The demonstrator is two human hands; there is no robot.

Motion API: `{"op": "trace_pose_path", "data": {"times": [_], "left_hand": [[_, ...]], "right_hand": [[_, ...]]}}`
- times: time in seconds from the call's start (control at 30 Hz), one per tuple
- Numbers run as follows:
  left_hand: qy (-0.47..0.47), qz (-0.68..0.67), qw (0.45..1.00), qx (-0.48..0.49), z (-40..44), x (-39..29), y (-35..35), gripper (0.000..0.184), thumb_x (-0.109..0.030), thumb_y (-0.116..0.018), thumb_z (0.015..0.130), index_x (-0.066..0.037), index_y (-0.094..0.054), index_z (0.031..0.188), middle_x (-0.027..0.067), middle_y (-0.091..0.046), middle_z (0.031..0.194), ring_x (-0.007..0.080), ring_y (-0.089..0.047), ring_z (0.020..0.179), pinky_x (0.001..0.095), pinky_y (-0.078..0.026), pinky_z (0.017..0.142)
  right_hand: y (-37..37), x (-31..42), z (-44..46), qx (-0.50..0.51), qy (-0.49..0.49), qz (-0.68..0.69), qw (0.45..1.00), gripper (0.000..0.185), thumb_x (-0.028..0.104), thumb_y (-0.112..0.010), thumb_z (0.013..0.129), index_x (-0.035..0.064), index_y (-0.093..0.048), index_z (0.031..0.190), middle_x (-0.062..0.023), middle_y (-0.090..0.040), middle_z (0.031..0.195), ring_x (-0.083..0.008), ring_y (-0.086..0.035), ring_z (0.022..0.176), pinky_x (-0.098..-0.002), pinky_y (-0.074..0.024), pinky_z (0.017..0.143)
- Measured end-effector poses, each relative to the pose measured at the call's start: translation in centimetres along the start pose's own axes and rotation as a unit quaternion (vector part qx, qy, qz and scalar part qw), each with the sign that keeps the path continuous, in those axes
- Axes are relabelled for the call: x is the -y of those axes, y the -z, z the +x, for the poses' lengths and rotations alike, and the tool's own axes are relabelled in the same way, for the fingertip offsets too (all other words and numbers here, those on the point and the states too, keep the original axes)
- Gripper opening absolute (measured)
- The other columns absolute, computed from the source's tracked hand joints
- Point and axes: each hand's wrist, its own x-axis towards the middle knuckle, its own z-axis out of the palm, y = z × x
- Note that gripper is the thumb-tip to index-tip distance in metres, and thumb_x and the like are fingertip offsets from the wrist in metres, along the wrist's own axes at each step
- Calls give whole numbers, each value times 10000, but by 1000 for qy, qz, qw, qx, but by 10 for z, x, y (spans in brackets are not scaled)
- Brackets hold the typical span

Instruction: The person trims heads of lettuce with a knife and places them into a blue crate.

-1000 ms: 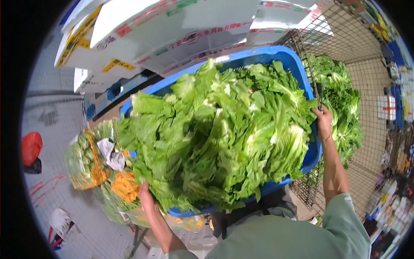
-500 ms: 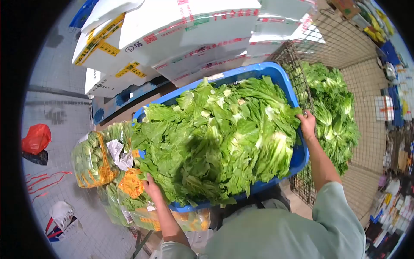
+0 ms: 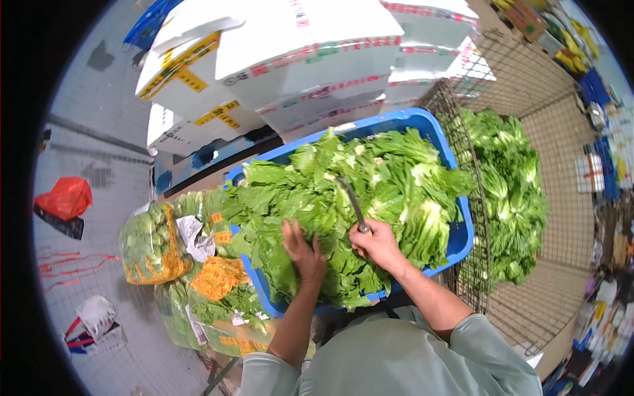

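A blue plastic tub (image 3: 430,121) heaped with loose green lettuce leaves (image 3: 389,178) is directly in front of me. Over the right-centre of the heap, my right hand (image 3: 378,244) is closed around the handle of a small sickle (image 3: 353,203). Its curved grey blade points up and away from me, tip at the leaves. My left hand (image 3: 305,254) lies on the leaves at the tub's near left, fingers spread and holding nothing; some fingertips are partly sunk among the leaves.
Left of the tub are clear bags of green vegetables (image 3: 148,241) with orange printing. White boxes (image 3: 310,59) are stacked behind it. On the right stands a wire cage (image 3: 555,198) holding lettuce heads (image 3: 505,198). A red plastic bag (image 3: 66,198) is at far left.
Both hands have left the tub's sides and moved in over the leaves. The right hand now holds a sickle. In view, the tub sits slightly lower and further right.
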Motion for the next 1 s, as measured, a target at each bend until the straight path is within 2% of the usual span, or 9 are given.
{"op": "trace_pose_path", "data": {"times": [0.1,0.3,0.4,0.57,0.67,0.73,0.9,0.93,1.0], "left_hand": [[21,-127,988,-80,6,11,-28,688,-209,-615,873,-61,-263,1446,211,-247,1479,417,-221,1367,527,-200,1094],[-12,94,996,7,20,40,-45,539,-172,-644,807,3,-419,1264,175,-330,1387,383,-343,1262,500,-319,1016],[205,-297,932,-27,33,51,-82,418,-116,-567,837,-15,-440,1222,141,-346,1339,323,-407,1181,390,-379,947],[26,-11,998,-60,43,98,-133,527,-263,-574,784,-35,-446,1240,156,-426,1198,308,-420,1104,446,-339,937],[68,35,995,-63,37,120,-176,472,-299,-545,851,-76,-450,1257,113,-452,1184,265,-455,1082,419,-385,907],[419,-285,862,-14,39,133,-196,458,-301,-524,892,-124,-414,1300,80,-446,1179,217,-480,1027,365,-436,810],[160,142,943,256,8,148,-216,571,-279,-443,922,-127,-251,1438,68,-317,1473,252,-297,1333,403,-340,998],[223,-84,958,161,7,148,-211,591,-290,-459,912,-110,-251,1435,106,-315,1465,301,-308,1319,424,-334,1007],[152,51,978,136,36,117,-149,679,-274,-593,832,-51,-299,1401,235,-343,1368,389,-357,1246,468,-353,985]], "right_hand": [[-3,-18,51,-23,-53,-63,996,107,133,-611,850,34,-585,820,-30,-592,626,-96,-518,456,-228,-382,396],[13,-54,99,-8,-150,-146,978,288,188,-628,817,45,-554,578,-53,-561,511,-136,-509,396,-264,-393,388],[14,-90,132,-23,-143,-106,984,187,167,-630,848,31,-572,735,-63,-561,545,-156,-514,404,-304,-396,391],[36,-154,189,-6,-228,-162,960,263,277,-620,879,64,-569,1025,-69,-610,679,-185,-544,443,-318,-391,329],[58,-226,211,-29,-153,-74,985,458,328,-599,890,57,-489,1242,-102,-623,1058,-244,-620,776,-398,-529,596],[184,-417,225,-22,-252,363,897,445,179,-598,899,-1,-466,1284,-164,-561,1207,-256,-553,1082,-388,-469,915],[70,-235,237,-7,-285,-79,955,421,206,-638,876,95,-515,1263,-62,-612,1151,-190,-588,841,-374,-482,603],[60,-212,230,-6,-291,-98,952,417,211,-645,872,114,-525,1259,-42,-622,1139,-177,-595,792,-372,-484,541],[74,-253,240,-9,-157,24,987,400,227,-686,842,139,-560,1212,-10,-652,1017,-174,-595,724,-391,-445,429]]}}
